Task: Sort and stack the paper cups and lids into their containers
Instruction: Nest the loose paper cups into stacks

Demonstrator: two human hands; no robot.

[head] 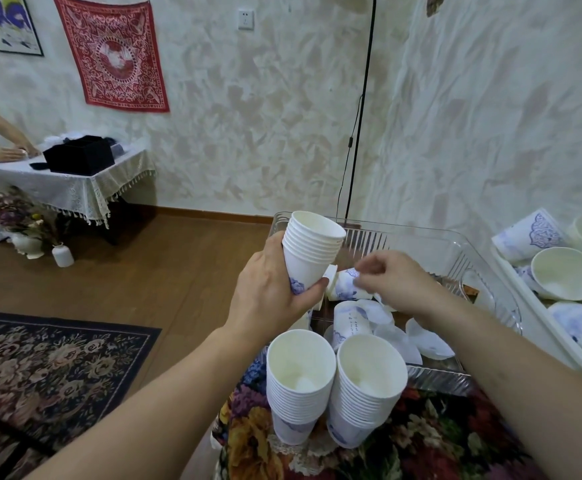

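Observation:
My left hand point(269, 289) grips a stack of nested white paper cups point(312, 251) with blue flower print, held tilted above the clear plastic bin point(456, 251). My right hand point(391, 278) reaches into that bin with curled, blurred fingers touching a cup lying on its side point(346, 284); whether it grips that cup I cannot tell. More loose cups point(350, 323) and flat white lids point(428, 341) lie in the bin. Two tall stacks of cups point(300, 375) point(365, 386) stand on the flowered tablecloth in front of the bin.
A white tray point(539, 317) at the right holds printed cups and white bowls point(565, 271). A black cable point(362, 109) hangs down the wall behind the bin. At the far left another person works at a small table point(75, 181) with a black box. A patterned rug covers the floor at left.

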